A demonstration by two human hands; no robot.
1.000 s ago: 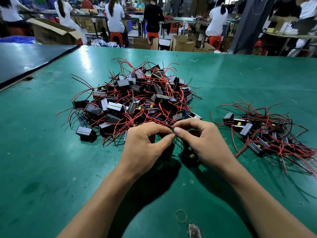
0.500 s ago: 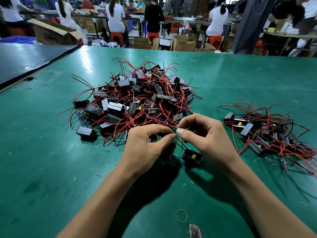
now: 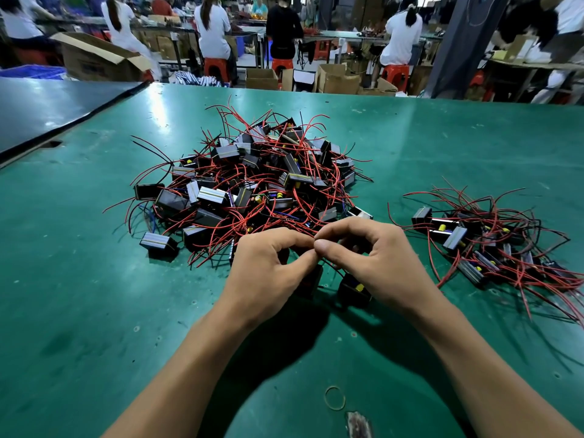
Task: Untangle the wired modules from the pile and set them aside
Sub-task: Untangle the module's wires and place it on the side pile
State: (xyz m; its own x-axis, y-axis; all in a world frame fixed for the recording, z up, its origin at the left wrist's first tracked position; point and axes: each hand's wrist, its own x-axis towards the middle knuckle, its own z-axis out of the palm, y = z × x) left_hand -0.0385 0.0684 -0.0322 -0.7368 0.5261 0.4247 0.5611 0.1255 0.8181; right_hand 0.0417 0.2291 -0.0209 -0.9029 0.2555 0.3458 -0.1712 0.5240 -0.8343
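Observation:
A big tangled pile of black modules with red wires (image 3: 252,184) lies in the middle of the green table (image 3: 94,295). A smaller heap of sorted modules (image 3: 486,245) lies to the right. Just in front of the big pile, my left hand (image 3: 268,273) and my right hand (image 3: 369,263) meet thumb to thumb, each pinching thin wires. Two black modules hang from those wires: one with a yellow part (image 3: 354,290) under my right hand, another (image 3: 311,281) half hidden under my left hand.
A rubber band (image 3: 335,397) lies on the table near me, beside a worn patch (image 3: 358,425). A dark table (image 3: 47,112) adjoins at the left. Beyond the far edge, people sit on red stools among cardboard boxes (image 3: 94,58).
My right hand drew slightly away and then came back close to my left hand. The module with the yellow part shifted a little under it. The piles stayed put.

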